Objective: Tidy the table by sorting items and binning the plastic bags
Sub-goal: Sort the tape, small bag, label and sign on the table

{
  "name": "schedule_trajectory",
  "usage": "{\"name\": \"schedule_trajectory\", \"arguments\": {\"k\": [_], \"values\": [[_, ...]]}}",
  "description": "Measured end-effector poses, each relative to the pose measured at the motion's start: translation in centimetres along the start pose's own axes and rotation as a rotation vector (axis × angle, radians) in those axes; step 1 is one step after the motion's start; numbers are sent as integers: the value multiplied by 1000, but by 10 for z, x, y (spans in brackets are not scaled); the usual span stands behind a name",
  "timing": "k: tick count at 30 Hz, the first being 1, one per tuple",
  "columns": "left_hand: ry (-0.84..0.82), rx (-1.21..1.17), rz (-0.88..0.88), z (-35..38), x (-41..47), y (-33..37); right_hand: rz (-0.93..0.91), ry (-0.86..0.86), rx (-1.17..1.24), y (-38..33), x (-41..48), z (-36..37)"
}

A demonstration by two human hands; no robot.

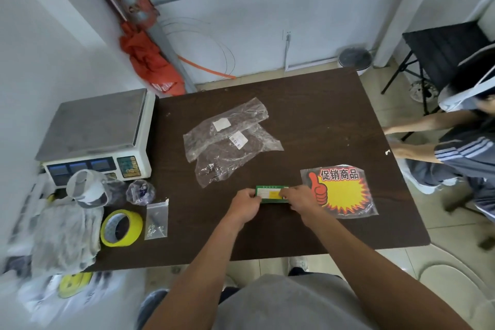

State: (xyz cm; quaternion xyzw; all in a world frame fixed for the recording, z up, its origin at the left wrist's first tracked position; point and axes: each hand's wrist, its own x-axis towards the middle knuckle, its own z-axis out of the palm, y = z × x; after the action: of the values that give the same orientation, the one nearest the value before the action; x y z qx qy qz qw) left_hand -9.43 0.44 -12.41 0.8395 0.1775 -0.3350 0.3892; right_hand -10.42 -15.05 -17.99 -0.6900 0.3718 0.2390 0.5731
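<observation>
Our left hand (245, 202) and right hand (297, 199) pinch the ends of a green card (270, 194) low over the surface (321, 120), beside the sign (340, 190); two clear bags (227, 142) lie beyond, unbinned; tape (122, 228) waits left; we judge most sorting remains.

Head camera, seemingly near, overlooks table (308, 115).

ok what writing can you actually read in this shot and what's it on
"促销商品": on the red and yellow starburst sign in its clear sleeve.
Small green card with a yellow patch: print too small to read.
White labels on the two clear plastic bags: barcode only, text too small.
Orange cloth: white lettering blurred.
</observation>
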Motion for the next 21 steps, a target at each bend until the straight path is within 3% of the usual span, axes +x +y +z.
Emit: {"name": "schedule_trajectory", "arguments": {"k": [6,10,14,21], "values": [[-66,1,22,-7,1,-7,-17,-73,89,5,-14,12],[-85,6,42,-20,3,-21,-156,-73,45,4,-29,18],[-50,41,152,-38,2,-34,-340,-86,-160,5,-42,32],[120,360,383,-49,-15,-72,-609,-33,-611,19,-57,46]]}}
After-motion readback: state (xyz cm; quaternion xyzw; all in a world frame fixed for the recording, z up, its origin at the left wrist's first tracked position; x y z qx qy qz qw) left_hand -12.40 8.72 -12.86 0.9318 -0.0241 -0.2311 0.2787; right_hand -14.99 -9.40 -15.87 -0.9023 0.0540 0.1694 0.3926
